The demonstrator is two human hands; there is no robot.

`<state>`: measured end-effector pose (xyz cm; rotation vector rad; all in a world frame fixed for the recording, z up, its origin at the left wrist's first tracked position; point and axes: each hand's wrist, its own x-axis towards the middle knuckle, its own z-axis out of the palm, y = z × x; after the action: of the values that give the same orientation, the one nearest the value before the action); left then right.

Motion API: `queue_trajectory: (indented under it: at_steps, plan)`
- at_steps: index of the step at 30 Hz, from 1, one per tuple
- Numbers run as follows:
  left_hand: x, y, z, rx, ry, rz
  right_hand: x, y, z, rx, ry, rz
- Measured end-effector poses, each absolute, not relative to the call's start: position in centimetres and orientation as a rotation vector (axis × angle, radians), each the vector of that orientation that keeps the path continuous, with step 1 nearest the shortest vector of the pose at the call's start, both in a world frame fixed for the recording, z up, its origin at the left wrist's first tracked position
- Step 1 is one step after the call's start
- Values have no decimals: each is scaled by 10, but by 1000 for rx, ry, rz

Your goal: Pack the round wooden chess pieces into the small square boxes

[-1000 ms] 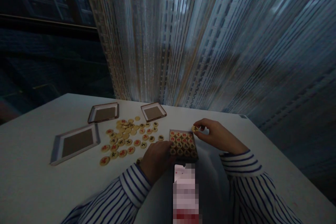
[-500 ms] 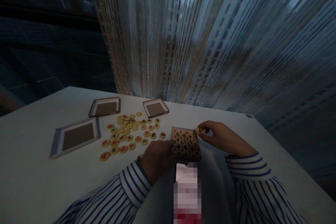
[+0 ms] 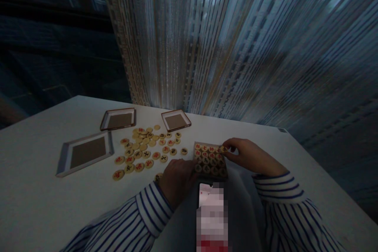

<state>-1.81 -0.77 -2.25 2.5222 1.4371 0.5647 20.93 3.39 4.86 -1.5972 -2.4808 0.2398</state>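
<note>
Shirt, long-sleeved, one: pale ground, narrow dark-blue stripes, both arms matching. Left sleeve (image 3: pixel 118 222): loose, stripes running lengthwise down the forearm. Left cuff (image 3: pixel 155 206): deep band, its stripes turned to circle the wrist (the change of direction marks the join). Right sleeve (image 3: pixel 295 220): full and softly creased, lengthwise stripes again, inner side in deep shadow. Right cuff (image 3: pixel 279 187): same banded pattern, stripes curving around the arm. Left hand (image 3: pixel 180 179) and right hand (image 3: pixel 248 153): bare beyond the cuffs; finer detail lost in dim light.
</note>
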Motion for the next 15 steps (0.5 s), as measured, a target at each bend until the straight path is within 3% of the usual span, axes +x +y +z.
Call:
queue_trajectory:
  at_steps: [15]
  plan:
    - [-14,-15,-23,2615,1402,769,209,36,45,-1656,-2519,282]
